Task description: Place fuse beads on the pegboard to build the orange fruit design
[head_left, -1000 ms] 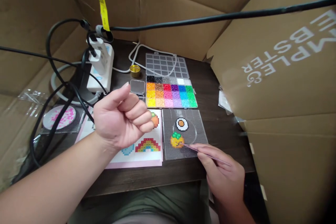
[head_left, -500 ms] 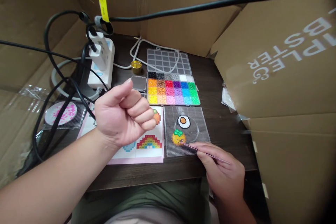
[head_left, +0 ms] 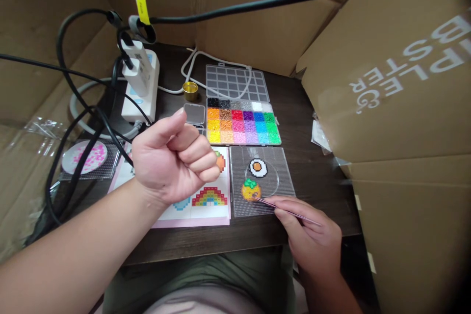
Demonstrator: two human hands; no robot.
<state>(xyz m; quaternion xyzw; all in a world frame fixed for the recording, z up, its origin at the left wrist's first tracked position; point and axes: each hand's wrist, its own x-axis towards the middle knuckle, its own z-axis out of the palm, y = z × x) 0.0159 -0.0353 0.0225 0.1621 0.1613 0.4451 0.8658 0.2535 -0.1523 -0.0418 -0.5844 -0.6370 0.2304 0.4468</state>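
Observation:
My right hand [head_left: 312,233] holds pink metallic tweezers [head_left: 290,212]. Their tips reach the lower right part of an orange bead fruit with green leaves [head_left: 250,190], which lies on a clear pegboard [head_left: 272,206]. Just above the fruit on that board is a bead fried egg [head_left: 258,168]. My left hand [head_left: 174,157] is raised as a closed fist, palm side turned up, over a printed pattern sheet [head_left: 209,223]. No object shows in its curled fingers. A rainbow pattern [head_left: 210,197] is visible on the sheet, while the fist and forearm cover other parts.
Behind the pegboard stands an open compartment box of coloured beads [head_left: 243,125]. A small gold cup [head_left: 190,91] is near it. At left are a white power strip [head_left: 142,86], looping black cables [head_left: 79,93] and a white plate with pink beads [head_left: 85,157]. Cardboard walls [head_left: 257,19] surround the table.
The tweezer tips have shifted very slightly on the orange bead fruit. The view has tilted a little; my left fist keeps the same pose.

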